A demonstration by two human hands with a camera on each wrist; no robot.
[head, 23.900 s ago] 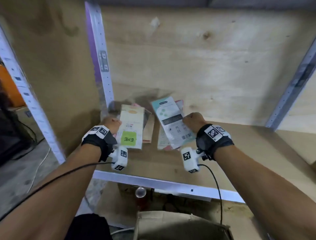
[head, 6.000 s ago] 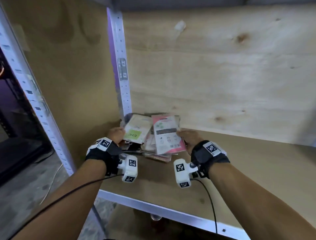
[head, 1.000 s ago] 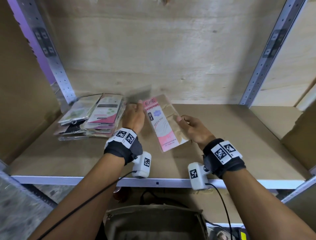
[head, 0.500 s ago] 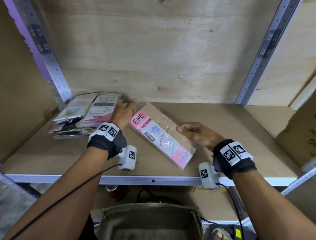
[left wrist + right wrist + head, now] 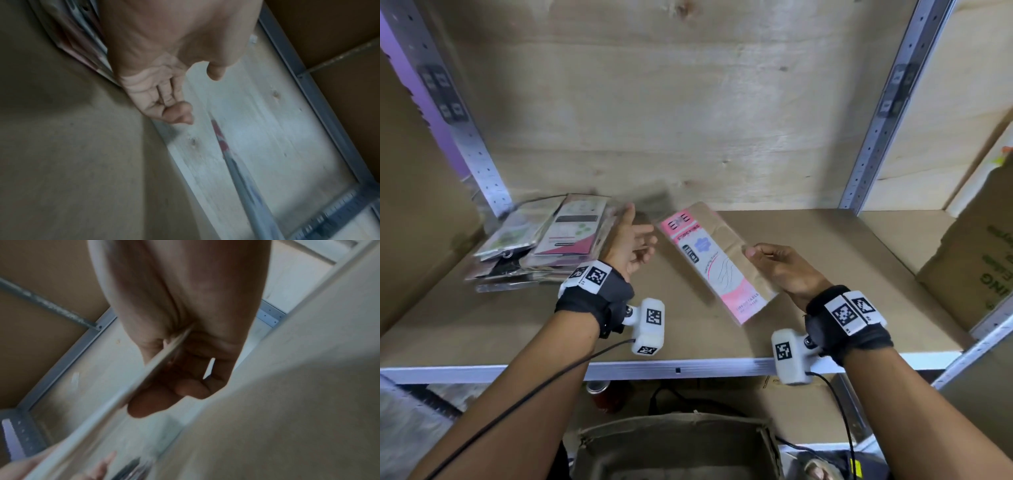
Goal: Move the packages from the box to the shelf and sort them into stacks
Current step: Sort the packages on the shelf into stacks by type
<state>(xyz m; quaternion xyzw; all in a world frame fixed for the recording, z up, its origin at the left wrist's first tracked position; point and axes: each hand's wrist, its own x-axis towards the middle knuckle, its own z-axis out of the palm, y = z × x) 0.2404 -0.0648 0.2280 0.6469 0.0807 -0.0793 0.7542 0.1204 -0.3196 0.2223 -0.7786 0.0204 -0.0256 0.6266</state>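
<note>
The right hand (image 5: 787, 270) pinches a flat pink-and-kraft stocking package (image 5: 717, 260) above the wooden shelf (image 5: 842, 274); the left hand (image 5: 628, 241), fingers loose, holds nothing beside it. Beyond the left hand lie untidy stacked packages (image 5: 544, 240); sorting looks unfinished.

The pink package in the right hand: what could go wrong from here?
1. Only the right hand grips the pink package, by one edge, tilted above the shelf; the left hand is open and off it, so it may slip or land crooked.
2. The stacks beside the left hand look uneven; a brush could shift them.
</note>
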